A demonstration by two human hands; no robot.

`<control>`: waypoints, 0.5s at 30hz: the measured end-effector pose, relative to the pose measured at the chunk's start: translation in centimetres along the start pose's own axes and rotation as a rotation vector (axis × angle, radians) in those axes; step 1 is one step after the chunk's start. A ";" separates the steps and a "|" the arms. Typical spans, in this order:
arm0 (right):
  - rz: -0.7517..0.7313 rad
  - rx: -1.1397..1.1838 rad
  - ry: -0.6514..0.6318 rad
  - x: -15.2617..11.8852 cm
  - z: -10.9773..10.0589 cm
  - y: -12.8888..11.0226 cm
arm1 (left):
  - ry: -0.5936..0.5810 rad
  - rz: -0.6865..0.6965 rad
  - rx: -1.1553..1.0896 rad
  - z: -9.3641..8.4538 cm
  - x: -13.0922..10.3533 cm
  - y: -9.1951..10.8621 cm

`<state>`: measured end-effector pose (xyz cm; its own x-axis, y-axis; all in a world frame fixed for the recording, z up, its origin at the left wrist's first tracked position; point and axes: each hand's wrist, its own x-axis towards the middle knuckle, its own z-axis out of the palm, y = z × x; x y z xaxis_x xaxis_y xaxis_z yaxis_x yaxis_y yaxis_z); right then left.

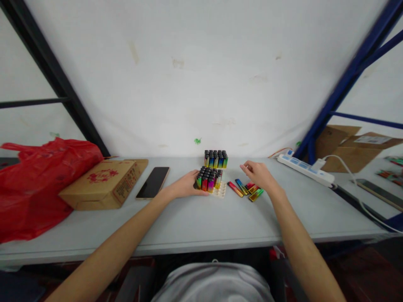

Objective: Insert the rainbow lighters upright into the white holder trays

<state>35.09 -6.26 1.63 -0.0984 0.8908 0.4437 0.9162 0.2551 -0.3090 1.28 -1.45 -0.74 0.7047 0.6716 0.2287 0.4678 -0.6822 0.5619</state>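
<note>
My left hand (188,184) is wrapped round the left side of a pale tray (219,191). Upright lighters (208,180) with black tops and shiny rainbow bodies fill the tray's left part. On its right edge, bare holes show. Several loose lighters (238,188) in red, blue, green and gold lie on the table just right of the tray. Over their far side hovers my right hand (257,173), fingers curled in and thumb close to them; anything between the fingertips is too small to make out. Behind the tray stands a second block of upright lighters (215,159), near the wall.
A dark phone (153,183) and a brown carton (103,184) lie to the left, beside a red plastic bag (40,184). At right are a white power strip (305,170) with a cable, an opened cardboard box (352,153) and another phone (380,193). A white wall (208,84) rises behind.
</note>
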 end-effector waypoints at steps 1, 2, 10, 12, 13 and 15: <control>-0.003 0.002 -0.029 0.0 0.2 0.6 | -0.002 -0.003 0.004 0.0 0.0 0.0; -0.010 0.015 -0.063 -0.1 0.4 1.0 | -0.003 -0.006 0.007 0.0 0.0 0.0; -0.029 0.077 -0.267 -0.6 2.8 0.4 | -0.005 -0.005 0.005 -0.1 0.1 0.4; -0.028 0.108 -0.256 -0.5 3.1 0.0 | -0.011 -0.022 -0.008 -0.1 0.1 0.3; -0.031 0.130 -0.244 -0.4 3.2 -0.2 | -0.012 -0.029 -0.012 -0.1 0.1 0.2; -0.037 0.175 -0.202 -0.1 3.2 -0.5 | -0.017 -0.032 -0.013 -0.1 0.1 0.1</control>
<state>33.40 -5.31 -0.92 -0.2225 0.9320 0.2859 0.8311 0.3347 -0.4441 1.32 -1.42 -0.63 0.6985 0.6881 0.1965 0.4837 -0.6563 0.5791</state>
